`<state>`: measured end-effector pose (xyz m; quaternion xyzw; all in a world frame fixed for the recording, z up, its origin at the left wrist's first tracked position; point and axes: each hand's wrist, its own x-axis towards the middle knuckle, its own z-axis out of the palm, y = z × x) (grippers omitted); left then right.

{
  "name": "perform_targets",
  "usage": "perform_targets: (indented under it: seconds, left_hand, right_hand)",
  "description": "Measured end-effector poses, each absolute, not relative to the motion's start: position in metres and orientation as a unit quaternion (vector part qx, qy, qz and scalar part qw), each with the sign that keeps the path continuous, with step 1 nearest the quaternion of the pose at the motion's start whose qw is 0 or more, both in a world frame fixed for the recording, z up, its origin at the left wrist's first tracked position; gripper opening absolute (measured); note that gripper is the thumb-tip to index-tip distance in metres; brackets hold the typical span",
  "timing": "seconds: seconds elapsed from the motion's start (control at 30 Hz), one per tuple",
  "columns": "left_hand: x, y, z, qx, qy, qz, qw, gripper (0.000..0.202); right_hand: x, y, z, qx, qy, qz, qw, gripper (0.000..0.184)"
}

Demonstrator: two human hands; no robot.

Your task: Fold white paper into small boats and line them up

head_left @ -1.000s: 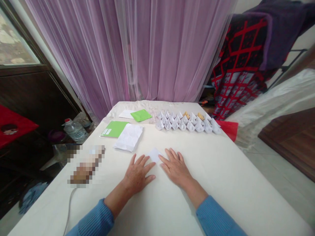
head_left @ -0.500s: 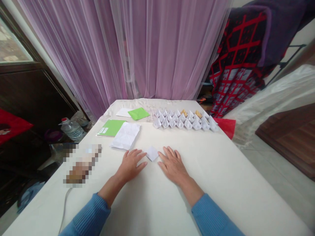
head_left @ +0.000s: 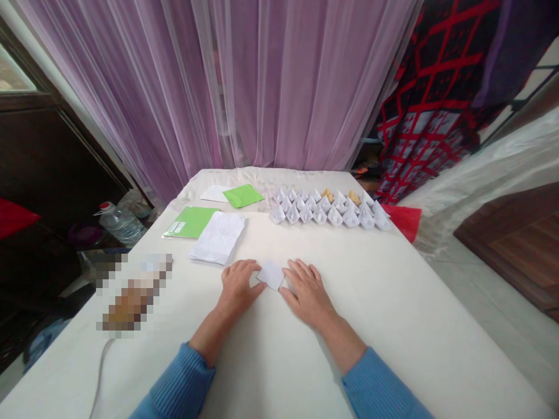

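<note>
A small piece of folded white paper lies on the table between my two hands, its point turned toward me. My left hand has its thumb and forefinger closed at the left corner of the paper. On the other side, my right hand grips the right edge with thumb and forefinger, its other fingers stretched forward over the tabletop. Beyond the hands, several folded white paper boats stand in rows, with two yellow ones among them.
Left of centre lie a stack of white paper sheets, a green packet and a green sheet. A blurred-out object with a cable is at the left table edge. A water bottle stands beyond that edge.
My left thumb and fingers have closed in on the paper's left corner. The paper has turned slightly, and my right hand now takes its right edge. The view has shifted a little.
</note>
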<state>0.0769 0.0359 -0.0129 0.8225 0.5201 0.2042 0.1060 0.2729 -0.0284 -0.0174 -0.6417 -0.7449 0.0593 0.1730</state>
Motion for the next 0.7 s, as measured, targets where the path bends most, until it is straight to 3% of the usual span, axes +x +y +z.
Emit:
perform_targets:
  seconds: [0.13,0.33,0.47,0.7]
  left_hand:
    - [0.082,0.032,-0.016,0.826,0.502,0.223,0.128,0.031]
    - [0.082,0.029,-0.013,0.868,0.432,0.205,0.136,0.052]
    - [0.082,0.025,-0.011,0.891,0.397,0.197,0.096,0.043]
    - [0.086,0.025,-0.014,0.908,0.355,0.210,0.075,0.028]
  right_hand:
    - [0.274,-0.029,-0.014,-0.636,-0.746,0.074,0.183,0.040]
    - [0.279,-0.029,-0.014,-0.601,-0.765,0.091,0.212,0.048]
    - [0.281,-0.028,-0.015,-0.581,-0.773,0.086,0.241,0.048]
    - [0.283,-0.027,-0.020,-0.544,-0.785,0.044,0.292,0.027]
